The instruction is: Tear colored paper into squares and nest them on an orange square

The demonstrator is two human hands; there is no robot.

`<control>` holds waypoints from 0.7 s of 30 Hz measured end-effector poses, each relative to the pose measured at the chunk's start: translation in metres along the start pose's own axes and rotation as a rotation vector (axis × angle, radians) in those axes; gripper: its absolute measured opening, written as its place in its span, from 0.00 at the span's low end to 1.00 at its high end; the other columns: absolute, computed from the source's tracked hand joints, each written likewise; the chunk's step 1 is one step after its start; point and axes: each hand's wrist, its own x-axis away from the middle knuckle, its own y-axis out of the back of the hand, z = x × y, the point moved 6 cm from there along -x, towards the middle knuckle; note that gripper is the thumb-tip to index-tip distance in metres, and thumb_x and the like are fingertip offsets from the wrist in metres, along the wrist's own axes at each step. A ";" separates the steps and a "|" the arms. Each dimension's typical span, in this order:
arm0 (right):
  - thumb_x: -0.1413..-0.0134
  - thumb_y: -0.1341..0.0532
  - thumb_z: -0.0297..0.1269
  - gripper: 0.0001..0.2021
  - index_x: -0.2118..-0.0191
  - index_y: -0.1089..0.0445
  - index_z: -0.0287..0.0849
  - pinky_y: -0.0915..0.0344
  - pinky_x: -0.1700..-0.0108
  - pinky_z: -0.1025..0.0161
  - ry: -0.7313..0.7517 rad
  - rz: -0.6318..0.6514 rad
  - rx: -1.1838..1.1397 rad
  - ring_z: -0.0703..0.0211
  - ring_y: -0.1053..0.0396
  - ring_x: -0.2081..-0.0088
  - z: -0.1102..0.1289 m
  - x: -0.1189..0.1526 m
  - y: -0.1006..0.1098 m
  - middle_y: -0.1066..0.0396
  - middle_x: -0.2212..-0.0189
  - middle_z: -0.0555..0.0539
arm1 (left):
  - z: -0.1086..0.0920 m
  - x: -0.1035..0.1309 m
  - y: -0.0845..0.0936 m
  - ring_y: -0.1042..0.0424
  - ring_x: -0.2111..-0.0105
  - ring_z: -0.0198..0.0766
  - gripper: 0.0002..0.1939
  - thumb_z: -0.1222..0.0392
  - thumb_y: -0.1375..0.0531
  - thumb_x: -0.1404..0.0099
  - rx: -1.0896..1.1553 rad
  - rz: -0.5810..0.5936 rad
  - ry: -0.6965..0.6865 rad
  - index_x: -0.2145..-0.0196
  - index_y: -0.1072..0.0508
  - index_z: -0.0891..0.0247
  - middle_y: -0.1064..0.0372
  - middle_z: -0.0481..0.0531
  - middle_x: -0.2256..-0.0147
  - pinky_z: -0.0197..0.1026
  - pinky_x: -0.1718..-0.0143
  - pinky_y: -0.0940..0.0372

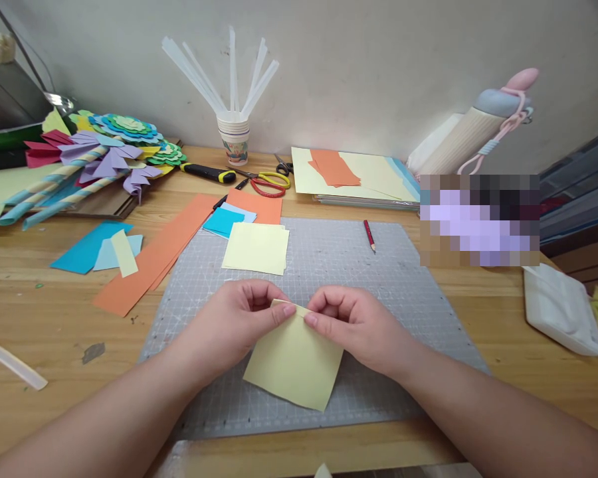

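Observation:
A pale yellow sheet of paper [295,362] is pinched at its top edge by both my hands, over the grey cutting mat [379,392]. My left hand [246,312] grips the edge near its top left corner, thumb in front. Close beside it, my right hand [351,322] pinches the same edge, thumb also in front. A narrow strip along that edge looks folded between the thumbs. The fingers behind the paper are partly hidden. Just beyond my hands lie cut pale yellow pieces [256,249], with blue paper squares [223,220] behind them.
A pencil [369,236] lies on the mat's far right. Orange strips [154,259] and blue paper [90,247] are at left, near paper flowers [124,129]. Behind stand scissors [269,184], a utility knife [206,172], cups holding white sticks [235,143] and a paper stack [379,176].

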 end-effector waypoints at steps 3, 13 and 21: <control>0.48 0.37 0.45 0.12 0.71 0.33 0.41 0.42 0.73 0.68 -0.004 -0.009 0.015 0.67 0.38 0.75 0.000 0.000 0.000 0.33 0.76 0.52 | 0.002 0.000 0.000 0.33 0.72 0.34 0.16 0.46 0.36 0.45 0.000 0.005 -0.003 0.70 0.27 0.63 0.28 0.49 0.72 0.36 0.71 0.41; 0.50 0.36 0.44 0.12 0.73 0.35 0.42 0.44 0.75 0.69 -0.029 -0.024 0.039 0.68 0.42 0.77 0.000 0.000 0.000 0.36 0.79 0.54 | 0.004 -0.001 0.000 0.32 0.72 0.36 0.16 0.46 0.37 0.44 -0.035 0.018 -0.024 0.70 0.27 0.63 0.28 0.50 0.71 0.36 0.71 0.40; 0.45 0.39 0.44 0.11 0.71 0.36 0.42 0.46 0.74 0.68 -0.016 0.025 0.046 0.67 0.42 0.76 -0.001 0.000 -0.003 0.39 0.78 0.54 | 0.003 -0.001 -0.004 0.34 0.74 0.33 0.14 0.49 0.35 0.46 -0.077 0.039 0.039 0.71 0.28 0.63 0.30 0.48 0.74 0.35 0.74 0.43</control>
